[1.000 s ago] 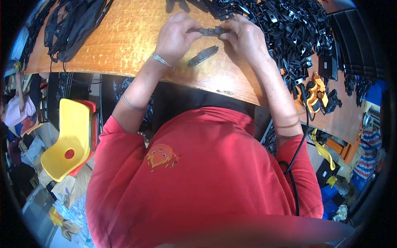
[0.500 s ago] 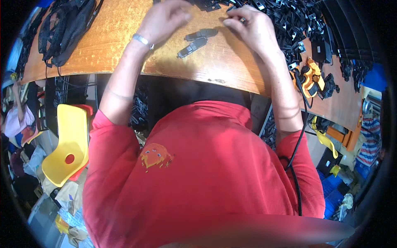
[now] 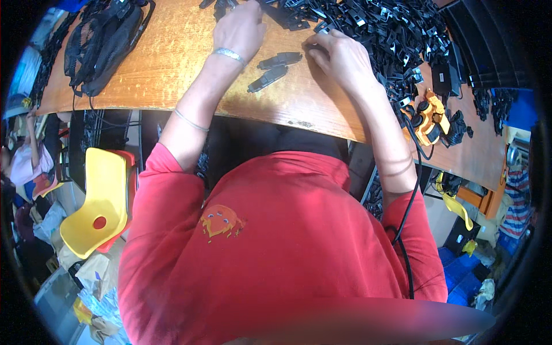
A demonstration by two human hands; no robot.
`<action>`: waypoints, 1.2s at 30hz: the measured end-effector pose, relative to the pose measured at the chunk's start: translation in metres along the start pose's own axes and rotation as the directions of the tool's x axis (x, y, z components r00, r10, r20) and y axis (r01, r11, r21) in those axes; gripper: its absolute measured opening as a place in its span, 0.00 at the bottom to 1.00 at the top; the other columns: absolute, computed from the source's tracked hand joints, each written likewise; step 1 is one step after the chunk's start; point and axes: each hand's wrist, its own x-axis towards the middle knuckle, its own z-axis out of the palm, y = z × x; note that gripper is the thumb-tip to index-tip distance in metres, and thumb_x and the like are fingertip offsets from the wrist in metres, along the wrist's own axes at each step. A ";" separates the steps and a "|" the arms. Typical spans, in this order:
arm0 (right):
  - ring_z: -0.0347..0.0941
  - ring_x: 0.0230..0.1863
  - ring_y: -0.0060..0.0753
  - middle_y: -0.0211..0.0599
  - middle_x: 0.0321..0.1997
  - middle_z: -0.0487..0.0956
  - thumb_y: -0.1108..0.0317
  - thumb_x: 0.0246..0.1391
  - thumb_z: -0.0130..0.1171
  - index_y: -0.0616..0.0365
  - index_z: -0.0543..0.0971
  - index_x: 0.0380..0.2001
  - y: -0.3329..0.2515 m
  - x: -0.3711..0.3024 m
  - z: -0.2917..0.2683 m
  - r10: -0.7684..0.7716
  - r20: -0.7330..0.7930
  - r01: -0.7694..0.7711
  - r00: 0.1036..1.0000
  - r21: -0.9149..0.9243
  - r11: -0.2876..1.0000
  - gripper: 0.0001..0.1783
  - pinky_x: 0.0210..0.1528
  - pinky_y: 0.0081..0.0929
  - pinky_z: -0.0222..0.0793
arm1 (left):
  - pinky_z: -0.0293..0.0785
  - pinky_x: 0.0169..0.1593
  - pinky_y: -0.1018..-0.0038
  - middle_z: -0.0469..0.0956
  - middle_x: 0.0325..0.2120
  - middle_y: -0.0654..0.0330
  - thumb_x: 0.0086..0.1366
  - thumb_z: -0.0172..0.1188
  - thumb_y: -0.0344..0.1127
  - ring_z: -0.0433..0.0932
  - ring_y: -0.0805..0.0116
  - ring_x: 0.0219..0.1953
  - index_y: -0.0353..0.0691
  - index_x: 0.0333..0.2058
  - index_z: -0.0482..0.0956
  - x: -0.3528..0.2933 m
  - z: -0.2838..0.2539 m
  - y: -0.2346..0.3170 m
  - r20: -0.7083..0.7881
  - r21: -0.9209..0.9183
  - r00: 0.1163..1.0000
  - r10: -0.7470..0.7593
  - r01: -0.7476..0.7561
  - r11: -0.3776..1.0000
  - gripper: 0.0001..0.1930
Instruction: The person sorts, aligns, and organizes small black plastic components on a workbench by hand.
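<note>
My left hand point(image 3: 240, 33) is over the table's far side, its back facing up. Its fingers point away beside some small black parts point(image 3: 223, 8), and their tips are hidden, so I cannot tell what they hold. To the right, my right hand point(image 3: 344, 58) has its thumb and fingers pinched together at the near edge of a heap of small black plastic parts point(image 3: 388, 40), some with metal ends. What sits in that pinch is too small to make out. Between the hands lie two slim dark grey pieces, an upper one point(image 3: 279, 60) and a lower one point(image 3: 268, 79).
A black mesh bag point(image 3: 103, 49) lies on the table's left. Right of my right forearm are an orange-and-black tool point(image 3: 430, 119), a black box point(image 3: 445, 79) and a hanging black cable point(image 3: 418, 172). A yellow chair point(image 3: 106, 195) stands at left below the table edge.
My left hand has moved a little right, its fingers now toward the small black parts. My right hand's fingers have shifted slightly left and nearer. The whole view has shifted slightly.
</note>
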 end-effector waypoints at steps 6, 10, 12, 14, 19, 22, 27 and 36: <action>0.85 0.41 0.59 0.53 0.40 0.85 0.64 0.63 0.62 0.55 0.85 0.45 0.012 -0.008 0.017 -0.033 -0.009 0.033 0.999 0.065 0.997 0.11 0.45 0.49 0.81 | 0.80 0.48 0.53 0.86 0.37 0.49 0.63 0.70 0.36 0.85 0.43 0.41 0.40 0.51 0.84 -0.036 -0.024 -0.002 0.174 -0.406 0.984 -0.026 0.096 0.909 0.18; 0.85 0.42 0.58 0.55 0.42 0.85 0.66 0.62 0.62 0.55 0.84 0.45 0.009 -0.002 0.014 -0.067 0.029 0.067 0.997 -0.005 0.998 0.11 0.45 0.50 0.81 | 0.78 0.49 0.55 0.83 0.39 0.48 0.63 0.70 0.34 0.83 0.45 0.44 0.43 0.49 0.87 -0.037 -0.015 -0.012 0.030 -0.365 0.991 0.127 -0.107 0.925 0.15; 0.85 0.42 0.57 0.54 0.42 0.85 0.67 0.61 0.62 0.55 0.84 0.45 0.007 0.000 0.012 -0.086 0.051 0.089 0.995 -0.061 0.994 0.10 0.45 0.49 0.81 | 0.78 0.50 0.56 0.82 0.39 0.49 0.63 0.70 0.34 0.83 0.46 0.45 0.43 0.47 0.88 -0.034 -0.010 -0.012 0.045 -0.355 0.992 0.122 -0.098 0.930 0.13; 0.85 0.43 0.56 0.54 0.43 0.85 0.68 0.60 0.63 0.55 0.84 0.44 0.006 0.002 0.010 -0.100 0.073 0.108 0.992 -0.117 0.987 0.10 0.45 0.49 0.81 | 0.78 0.50 0.56 0.81 0.39 0.49 0.63 0.70 0.34 0.83 0.47 0.45 0.43 0.46 0.88 -0.032 -0.007 -0.012 0.061 -0.347 0.991 0.119 -0.091 0.934 0.12; 0.84 0.43 0.52 0.45 0.42 0.85 0.65 0.60 0.69 0.53 0.85 0.48 -0.017 0.009 0.004 0.100 -0.023 -0.099 0.995 0.015 0.995 0.14 0.43 0.43 0.81 | 0.78 0.46 0.62 0.79 0.36 0.53 0.63 0.72 0.32 0.82 0.54 0.39 0.40 0.46 0.88 -0.037 -0.002 -0.008 0.009 -0.360 0.977 0.214 -0.196 0.912 0.13; 0.84 0.42 0.51 0.41 0.41 0.84 0.66 0.57 0.73 0.54 0.86 0.46 -0.012 0.012 0.023 -0.064 -0.217 0.088 0.974 0.104 0.991 0.15 0.43 0.41 0.81 | 0.78 0.44 0.63 0.79 0.36 0.53 0.62 0.73 0.32 0.82 0.54 0.37 0.38 0.43 0.87 -0.037 -0.004 -0.005 0.043 -0.391 0.983 0.177 -0.146 0.909 0.11; 0.84 0.40 0.48 0.38 0.42 0.83 0.69 0.53 0.75 0.55 0.88 0.44 -0.004 0.021 0.031 -0.070 -0.195 0.095 0.978 0.125 0.988 0.14 0.43 0.40 0.80 | 0.78 0.41 0.63 0.79 0.36 0.54 0.61 0.73 0.31 0.81 0.56 0.35 0.36 0.41 0.86 -0.037 0.000 -0.009 0.002 -0.413 0.983 0.183 -0.166 0.895 0.10; 0.84 0.39 0.46 0.36 0.40 0.83 0.68 0.52 0.74 0.55 0.89 0.43 0.005 0.033 0.040 -0.232 -0.194 0.259 0.953 0.127 0.957 0.14 0.41 0.38 0.80 | 0.77 0.41 0.64 0.79 0.34 0.54 0.60 0.73 0.29 0.82 0.57 0.35 0.36 0.40 0.86 -0.034 0.008 -0.005 -0.037 -0.448 0.979 0.199 -0.195 0.872 0.10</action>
